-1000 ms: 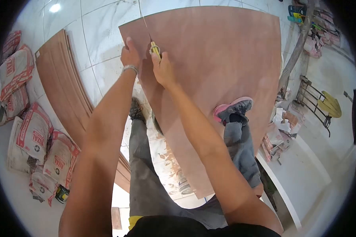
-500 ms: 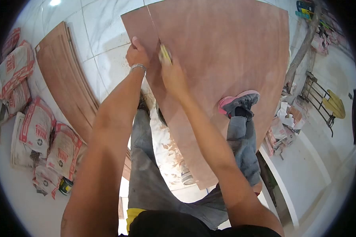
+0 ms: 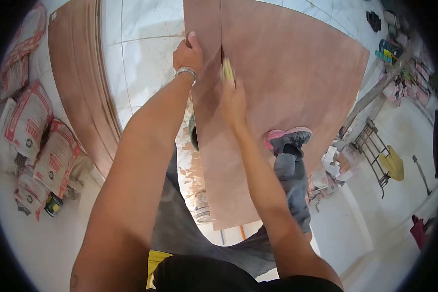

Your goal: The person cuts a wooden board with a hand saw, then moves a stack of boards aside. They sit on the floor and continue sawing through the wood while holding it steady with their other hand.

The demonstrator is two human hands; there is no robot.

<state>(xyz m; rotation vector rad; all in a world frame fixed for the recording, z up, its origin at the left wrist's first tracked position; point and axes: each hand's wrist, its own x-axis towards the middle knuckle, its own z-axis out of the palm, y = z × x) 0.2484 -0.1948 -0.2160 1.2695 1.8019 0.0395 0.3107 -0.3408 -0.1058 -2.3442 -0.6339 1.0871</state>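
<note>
A large brown plywood sheet lies in front of me. Along its left part a thin straight cut line comes down from the far edge. My right hand is closed around a yellow-handled cutting tool, whose front end sits at the near end of that line, beside a narrow dark slit; the blade itself is hidden. My left hand, with a bracelet at the wrist, grips the sheet's left edge, thumb on top and fingers under it. My shoe rests on the sheet at right.
A stack of plywood lies to the left, beside printed bags. Under the sheet's left edge are a dark round container and a clear one. At right stand a wooden pole, metal rack and yellow shovel blade.
My view has turned, so the sheet and both hands appear farther right. The right hand still holds the tool at the cut line, and the left hand keeps its grip on the edge.
</note>
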